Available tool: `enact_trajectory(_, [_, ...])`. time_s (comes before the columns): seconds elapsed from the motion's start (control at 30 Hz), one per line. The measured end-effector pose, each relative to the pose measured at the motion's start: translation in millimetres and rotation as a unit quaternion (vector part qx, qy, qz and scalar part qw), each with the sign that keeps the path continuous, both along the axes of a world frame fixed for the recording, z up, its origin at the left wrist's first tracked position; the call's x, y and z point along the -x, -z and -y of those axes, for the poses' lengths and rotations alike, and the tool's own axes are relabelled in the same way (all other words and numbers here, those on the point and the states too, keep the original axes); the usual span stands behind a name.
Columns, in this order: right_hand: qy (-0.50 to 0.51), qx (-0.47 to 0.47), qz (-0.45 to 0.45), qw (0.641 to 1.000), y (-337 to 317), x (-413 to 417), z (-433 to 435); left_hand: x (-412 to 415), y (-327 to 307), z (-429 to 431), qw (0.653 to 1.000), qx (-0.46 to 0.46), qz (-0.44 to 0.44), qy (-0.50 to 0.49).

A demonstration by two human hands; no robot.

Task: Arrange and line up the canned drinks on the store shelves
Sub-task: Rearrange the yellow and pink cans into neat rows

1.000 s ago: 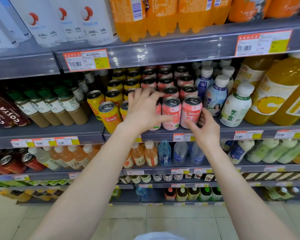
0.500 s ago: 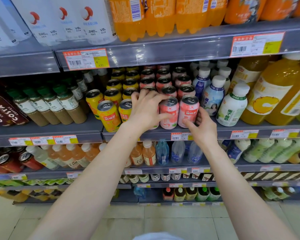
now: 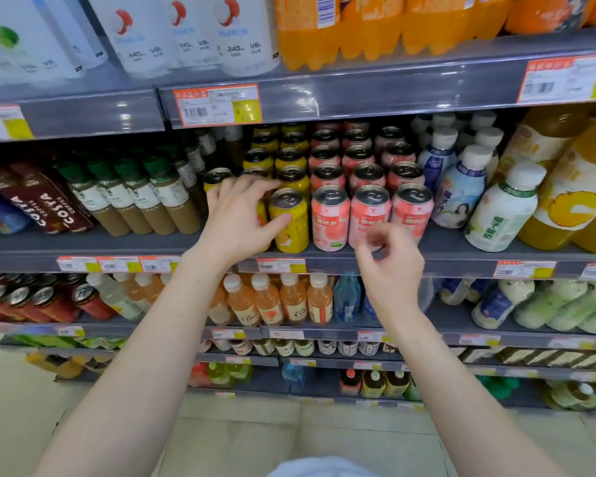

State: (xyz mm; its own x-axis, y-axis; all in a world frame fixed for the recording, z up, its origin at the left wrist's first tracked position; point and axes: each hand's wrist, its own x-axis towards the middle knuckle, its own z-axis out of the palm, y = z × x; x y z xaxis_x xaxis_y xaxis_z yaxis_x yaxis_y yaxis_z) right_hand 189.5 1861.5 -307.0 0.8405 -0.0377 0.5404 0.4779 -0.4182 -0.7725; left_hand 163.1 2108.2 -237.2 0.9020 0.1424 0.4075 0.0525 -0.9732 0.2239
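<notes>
Head view: at the far left of the middle shelf [image 3: 443, 247], dark Costa bottles [image 3: 45, 204] lean beside upright green-capped bottles [image 3: 141, 197]. Next come the yellow cans [image 3: 291, 160], filed front to back with their silver tops up. The left hand [image 3: 238, 222] lies over them, fingers [image 3: 255, 184] spread and gently curved across the tops, hiding a can beneath. Its thumb touches the side of the front yellow can [image 3: 291, 232], which stands at the shelf edge. Just to the right, three files of pink cans [image 3: 331, 218] stand level at the front. The right hand [image 3: 391, 270] hangs before the middle pink can [image 3: 369, 211], blurred, its fingers loosely curled on nothing. Whether it touches that can I cannot tell. White-capped bottles [image 3: 503, 211] and big orange-yellow bottles [image 3: 572, 201] follow.
</notes>
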Motion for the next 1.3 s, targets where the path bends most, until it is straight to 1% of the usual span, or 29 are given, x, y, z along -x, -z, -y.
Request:
enact_trajectory(0.07, [-0.056,0.026,-0.035,0.997,0,4,-21,4,1,-8,1.0,0.018,0.009,-0.012])
enact_trajectory(0.17, [-0.085,0.031,-0.065,0.994,1,5,-51,13,6,-21,0.998,0.054,0.014,-0.039])
enact_trajectory(0.3, [-0.073,0.012,-0.107,0.992,0,7,-83,26,21,-36,0.991,0.123,0.022,-0.045])
enact_trajectory(0.43, [-0.046,0.014,-0.119,0.992,3,10,-106,33,36,-45,0.967,0.253,0.011,-0.02])
enact_trajectory(0.53, [-0.012,0.026,-0.114,0.993,4,14,-120,32,38,-47,0.95,0.311,0.008,-0.008])
enact_trajectory(0.63, [0.026,0.058,-0.125,0.99,5,17,-134,30,40,-46,0.943,0.333,-0.019,-0.007])
enact_trajectory(0.73, [0.067,0.064,-0.141,0.986,6,19,-144,27,47,-48,0.94,0.342,-0.012,-0.007])
enact_trajectory(0.97, [0.098,0.002,-0.13,0.987,10,21,-152,27,55,-60,0.918,0.394,-0.003,0.043])
enact_trajectory(1.17, [0.11,0.019,-0.114,0.987,16,31,-156,23,61,-68,0.906,0.416,-0.011,0.074])
enact_trajectory(1.3, [0.108,-0.026,-0.132,0.985,19,34,-160,20,62,-71,0.904,0.416,-0.018,0.095])
